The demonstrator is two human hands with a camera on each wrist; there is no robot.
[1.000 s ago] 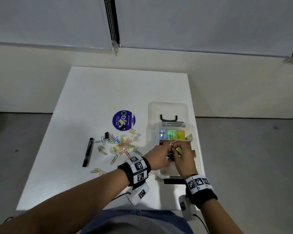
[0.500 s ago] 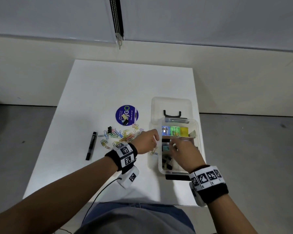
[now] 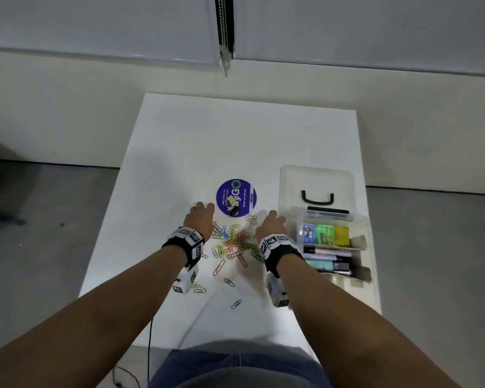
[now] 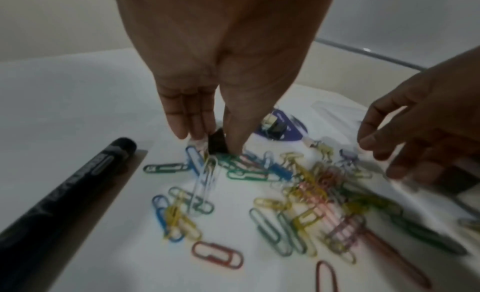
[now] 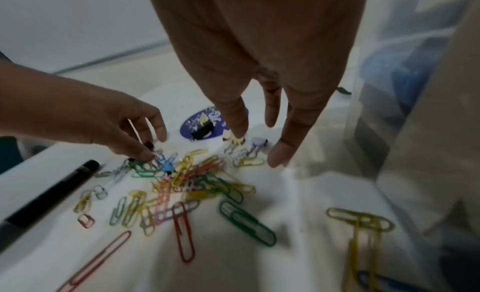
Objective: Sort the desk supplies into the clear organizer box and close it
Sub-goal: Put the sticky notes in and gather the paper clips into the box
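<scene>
Several coloured paper clips [image 3: 231, 245] lie heaped on the white table [image 3: 235, 141]. My left hand [image 3: 200, 217] hovers at the heap's far left. In the left wrist view its thumb and fingers [image 4: 182, 122] pinch a small black binder clip [image 4: 217, 143] on the table. My right hand [image 3: 272, 219] reaches over the heap's far right with fingers [image 5: 281, 152] straight and spread, holding nothing, above small binder clips [image 5: 244, 150]. The clear organizer box [image 3: 298, 228] stands to the right, its lid [image 3: 317, 180] folded back. It holds coloured packs and markers.
A round purple sticker [image 3: 235, 196] with a black binder clip on it lies just beyond the heap. A black marker [image 4: 64, 183] lies left of the clips, hidden under my left arm in the head view. Stray clips [image 3: 235, 303] sit nearer the front edge.
Both hands have left the organizer box and moved left to the paper clip heap. My left hand has closed on the black binder clip.
</scene>
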